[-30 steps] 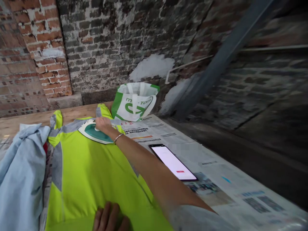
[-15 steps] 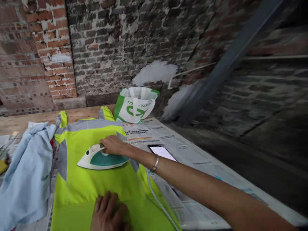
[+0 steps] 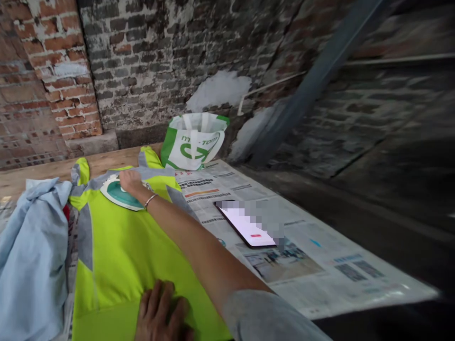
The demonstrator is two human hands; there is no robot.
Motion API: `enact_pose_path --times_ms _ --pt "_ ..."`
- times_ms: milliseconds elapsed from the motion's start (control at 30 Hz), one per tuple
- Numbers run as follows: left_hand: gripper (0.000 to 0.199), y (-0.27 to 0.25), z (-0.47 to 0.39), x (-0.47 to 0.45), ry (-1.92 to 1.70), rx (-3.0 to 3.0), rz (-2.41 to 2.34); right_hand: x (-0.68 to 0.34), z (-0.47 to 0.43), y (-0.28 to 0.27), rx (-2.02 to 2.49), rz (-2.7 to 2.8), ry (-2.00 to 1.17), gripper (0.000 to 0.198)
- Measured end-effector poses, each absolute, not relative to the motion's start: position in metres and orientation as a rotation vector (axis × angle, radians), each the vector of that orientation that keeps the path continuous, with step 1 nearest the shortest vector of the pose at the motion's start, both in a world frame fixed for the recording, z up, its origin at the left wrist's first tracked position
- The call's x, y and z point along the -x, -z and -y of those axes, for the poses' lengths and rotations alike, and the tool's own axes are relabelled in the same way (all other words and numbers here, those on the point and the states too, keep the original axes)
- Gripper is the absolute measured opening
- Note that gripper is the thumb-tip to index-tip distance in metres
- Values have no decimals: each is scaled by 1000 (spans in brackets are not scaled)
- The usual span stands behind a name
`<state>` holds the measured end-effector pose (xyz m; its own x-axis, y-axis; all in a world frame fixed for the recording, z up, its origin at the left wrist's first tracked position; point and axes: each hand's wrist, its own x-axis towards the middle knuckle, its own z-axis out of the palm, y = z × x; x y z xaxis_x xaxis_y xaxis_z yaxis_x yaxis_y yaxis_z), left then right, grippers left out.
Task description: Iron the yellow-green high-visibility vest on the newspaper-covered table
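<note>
A bright yellow garment with grey panels (image 3: 121,251) lies spread out on the newspaper-covered table. My right hand (image 3: 131,182) is wrapped round the handle of a white and teal iron (image 3: 122,195), whose soleplate rests on the upper part of the garment, tip towards the left. A bracelet circles that wrist. Lower down, my left hand (image 3: 161,312) lies on the garment near its bottom, fingers stretched and slightly bent against the cloth. The arm hides the garment's right side and the iron's cord.
Crumpled light blue cloth (image 3: 35,251) lies along the left of the garment. A white and green bag (image 3: 195,144) stands at the back, against the brick wall (image 3: 142,61). A phone with a lit screen (image 3: 245,225) rests on the newspaper (image 3: 284,265) at the right.
My right hand has pushed the iron up and to the left across the garment. The left hand stays on the cloth. The camera view has shifted slightly, showing more of the phone.
</note>
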<state>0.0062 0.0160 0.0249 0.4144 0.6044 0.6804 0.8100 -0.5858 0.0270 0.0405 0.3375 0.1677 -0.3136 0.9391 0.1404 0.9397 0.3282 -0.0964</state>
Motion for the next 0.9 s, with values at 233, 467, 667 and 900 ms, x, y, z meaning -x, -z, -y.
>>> enact_pose_path --times_ms 233,467,667,900 --pt "29 -26 -8 -2 875 2490 1349 -68 -292 -167 1726 2477 -33 35" --pt "29 -26 -7 -3 887 2461 1341 -127 -191 -153 1665 2643 -56 31" --pt "29 -34 -10 -1 892 2372 1220 -141 -216 -154 1641 2635 10 32" --pt "31 -8 -11 -9 1049 2343 1271 -141 -334 -158 1688 2526 80 37"
